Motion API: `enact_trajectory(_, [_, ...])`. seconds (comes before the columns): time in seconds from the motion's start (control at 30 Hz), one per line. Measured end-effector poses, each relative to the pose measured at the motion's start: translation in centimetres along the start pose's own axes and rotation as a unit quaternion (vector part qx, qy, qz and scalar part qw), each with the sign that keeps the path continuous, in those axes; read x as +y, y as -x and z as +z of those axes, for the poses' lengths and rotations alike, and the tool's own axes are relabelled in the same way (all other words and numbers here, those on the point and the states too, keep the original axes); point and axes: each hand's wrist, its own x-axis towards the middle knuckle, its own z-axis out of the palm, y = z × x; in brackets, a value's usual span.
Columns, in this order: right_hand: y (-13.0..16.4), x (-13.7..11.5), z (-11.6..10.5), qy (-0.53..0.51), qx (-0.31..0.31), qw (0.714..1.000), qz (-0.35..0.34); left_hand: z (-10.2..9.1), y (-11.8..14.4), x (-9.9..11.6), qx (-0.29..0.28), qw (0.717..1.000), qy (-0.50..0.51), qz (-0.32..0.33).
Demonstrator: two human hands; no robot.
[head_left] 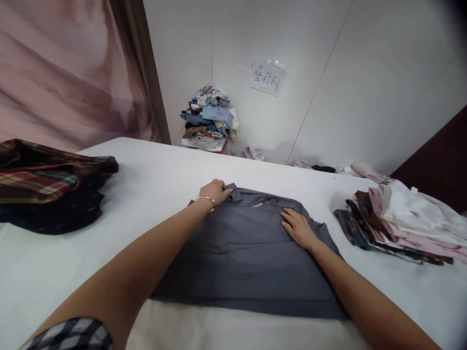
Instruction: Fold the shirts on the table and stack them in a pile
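Observation:
A dark grey shirt (pixel 251 253) lies spread on the white table in front of me, its collar at the far edge. At the collar's left end, my left hand (pixel 214 192) has its fingers closed on the fabric, and a bracelet circles that wrist. My right hand (pixel 298 227) rests on the shirt to the right of the neck opening, palm down with fingers stretched out. A small pale patch shows inside the neck opening.
Dark and plaid clothes (pixel 54 187) are heaped at the left. Folded garments (pixel 401 223), some white and pink, are stacked at the right. Beyond the white table (pixel 153 165) stands a tall clothes pile (pixel 211 116) against the wall, near a paper sign (pixel 267 78).

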Motion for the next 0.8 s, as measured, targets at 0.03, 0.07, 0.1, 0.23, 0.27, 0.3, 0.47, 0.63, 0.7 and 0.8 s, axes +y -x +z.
enact_trajectory(0.03, [0.2, -0.1, 0.3, 0.006, -0.004, 1.000, 0.015, 0.3, -0.6, 0.8, -0.015, 1.000, 0.013, -0.019])
enact_trajectory(0.07, [0.3, -0.1, 0.5, 0.009, -0.007, 1.000, 0.022, 0.7, -1.1, 1.6, -0.032, 0.998, 0.025, -0.040])
enact_trajectory(0.1, [0.3, -0.1, 0.6, 0.008, -0.010, 1.000, 0.023, 1.1, -1.5, 2.2, -0.050, 0.996, 0.033, -0.061])
enact_trajectory(0.23, [0.1, 0.1, 0.4, 0.000, -0.010, 1.000, 0.023, 1.9, -3.1, 2.8, -0.080, 0.992, 0.041, -0.093])
enact_trajectory(0.27, [0.0, 0.1, 0.3, -0.003, -0.011, 1.000, 0.024, 1.7, -3.4, 2.7, -0.076, 0.992, 0.044, -0.094])
enact_trajectory(0.3, [0.0, 0.1, 0.3, -0.006, -0.011, 1.000, 0.025, 1.3, -3.8, 2.6, -0.068, 0.992, 0.049, -0.093])
enact_trajectory(0.47, [0.0, 0.2, 0.4, -0.037, -0.004, 0.999, 0.024, -3.8, -4.9, 4.4, 0.039, 0.994, 0.087, -0.054])
enact_trajectory(0.63, [0.0, -0.6, -1.5, -0.188, 0.031, 0.981, 0.039, -7.9, -0.7, 9.9, 0.174, 0.962, 0.157, 0.137])
enact_trajectory(0.7, [-0.1, -1.7, -2.6, -0.289, 0.068, 0.954, 0.043, -7.5, 2.4, 12.1, 0.165, 0.946, 0.180, 0.215])
enact_trajectory(0.8, [-0.6, -3.8, -3.8, -0.422, 0.100, 0.900, 0.042, -5.4, 6.8, 14.3, 0.101, 0.916, 0.234, 0.311])
